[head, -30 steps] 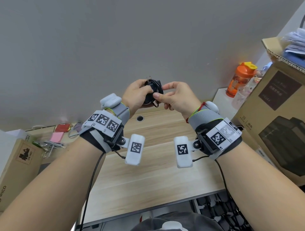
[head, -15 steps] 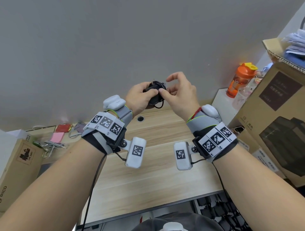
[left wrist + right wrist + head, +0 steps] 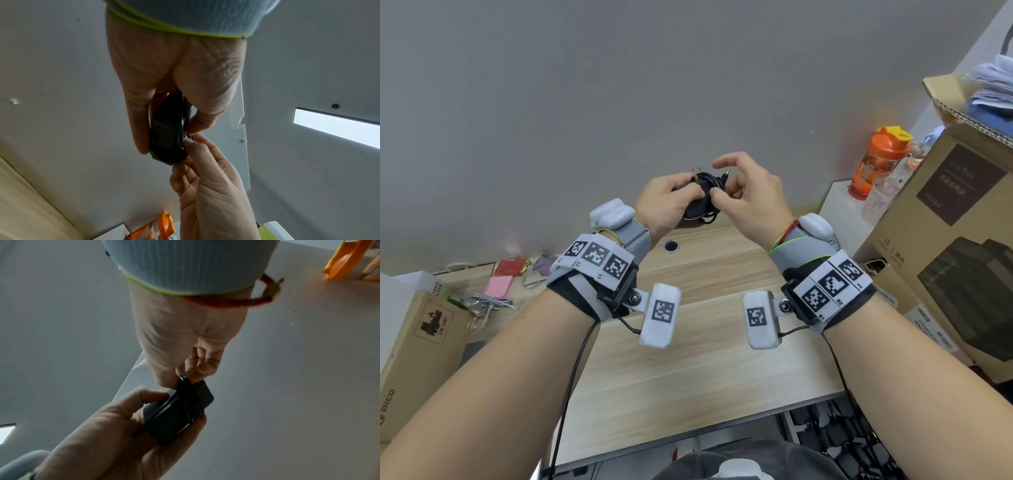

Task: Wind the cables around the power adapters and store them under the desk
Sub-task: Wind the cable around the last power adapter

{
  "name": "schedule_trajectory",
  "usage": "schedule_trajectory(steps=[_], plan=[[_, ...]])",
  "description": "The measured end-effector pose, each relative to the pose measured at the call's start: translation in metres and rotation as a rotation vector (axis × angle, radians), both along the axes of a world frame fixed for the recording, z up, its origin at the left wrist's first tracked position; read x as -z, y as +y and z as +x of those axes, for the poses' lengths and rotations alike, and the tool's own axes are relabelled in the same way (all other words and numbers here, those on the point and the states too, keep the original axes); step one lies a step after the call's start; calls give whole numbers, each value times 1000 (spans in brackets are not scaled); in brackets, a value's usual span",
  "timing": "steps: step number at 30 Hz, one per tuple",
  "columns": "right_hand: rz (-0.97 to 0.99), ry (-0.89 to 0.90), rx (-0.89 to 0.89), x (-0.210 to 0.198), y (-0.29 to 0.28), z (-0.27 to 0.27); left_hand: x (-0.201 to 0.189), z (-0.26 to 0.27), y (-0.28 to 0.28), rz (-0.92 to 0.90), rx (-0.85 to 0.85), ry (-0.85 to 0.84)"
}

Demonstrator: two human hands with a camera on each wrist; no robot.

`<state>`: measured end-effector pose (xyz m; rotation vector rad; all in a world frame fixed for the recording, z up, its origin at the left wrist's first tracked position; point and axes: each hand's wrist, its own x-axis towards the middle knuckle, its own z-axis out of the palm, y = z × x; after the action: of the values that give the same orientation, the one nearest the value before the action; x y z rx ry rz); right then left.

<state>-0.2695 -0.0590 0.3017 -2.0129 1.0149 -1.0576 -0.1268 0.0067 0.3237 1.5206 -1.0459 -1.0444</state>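
A black power adapter with its thin black cable wound round it is held up in front of the grey wall, above the wooden desk. My left hand grips the adapter body, fingers on one side and thumb on the other. My right hand pinches the cable's last loop at the adapter's edge with thumb and finger, its other fingers lifted. The barrel plug sticks up free between the hands. Metal prongs show at the top.
An orange bottle stands on a white ledge at the right, beside large cardboard boxes. A cardboard box, loose white cables and small items lie at the desk's left. Several dark adapters lie under the desk's front edge.
Both hands with the adapter have stayed at about the same height. The right hand has shifted its grip on the cable end and lifted its index finger, and the barrel plug now shows.
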Motion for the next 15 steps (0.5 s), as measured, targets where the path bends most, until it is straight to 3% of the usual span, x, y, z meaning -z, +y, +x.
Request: schedule_trajectory(steps=[6,15], plan=[[153,-163,-179,8,-7,-5,-1,5,-1,41,-82,55],[219,-248,-235,6,-15,-11,-3,3,0,54,-30,20]])
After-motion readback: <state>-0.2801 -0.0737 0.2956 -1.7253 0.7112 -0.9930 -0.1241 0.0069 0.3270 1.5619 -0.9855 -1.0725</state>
